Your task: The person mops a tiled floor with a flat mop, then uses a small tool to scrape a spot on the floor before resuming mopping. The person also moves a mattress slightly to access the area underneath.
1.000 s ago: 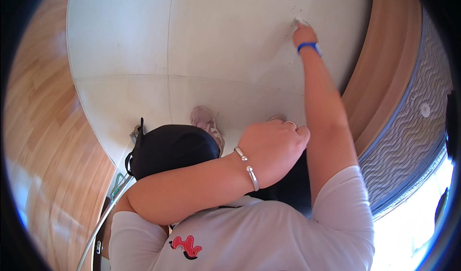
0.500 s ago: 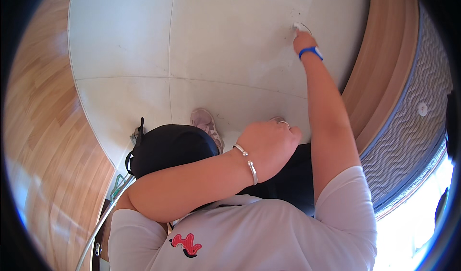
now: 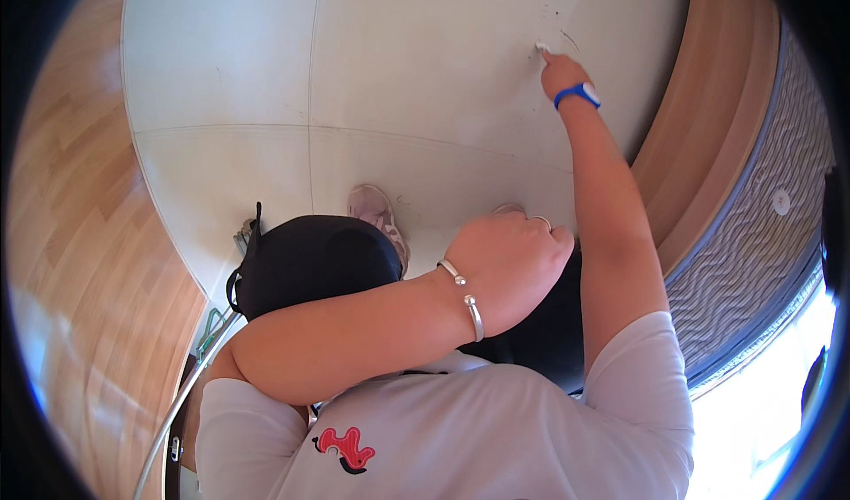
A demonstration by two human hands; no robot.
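Observation:
Far out to the right, my right hand (image 3: pixel 565 76) reaches down to the pale tiled floor (image 3: pixel 416 57). Its fingers press a small white wad (image 3: pixel 542 48), maybe tissue or cloth, onto the tile beside dark marks (image 3: pixel 569 39). A blue band (image 3: pixel 577 96) circles that wrist. My left hand (image 3: pixel 509 270) lies across my black-clad legs, back up, with its fingers curled into a loose fist. No object shows in it, though its palm side is hidden. It wears a ring and a silver open bangle (image 3: pixel 464 298).
Wood-look flooring (image 3: pixel 97 217) borders the tiles at left. On the right stand a wooden bed frame (image 3: pixel 708 137) and a grey wavy-patterned mattress side (image 3: pixel 744 261). My patterned shoe (image 3: pixel 376 212) is between the hands. A thin pale tube (image 3: pixel 181 403) curves along the lower left.
The white wad and my right fingertips have shifted slightly left on the tile, showing more of the dark curved mark. My left hand sits a little further right and higher in view.

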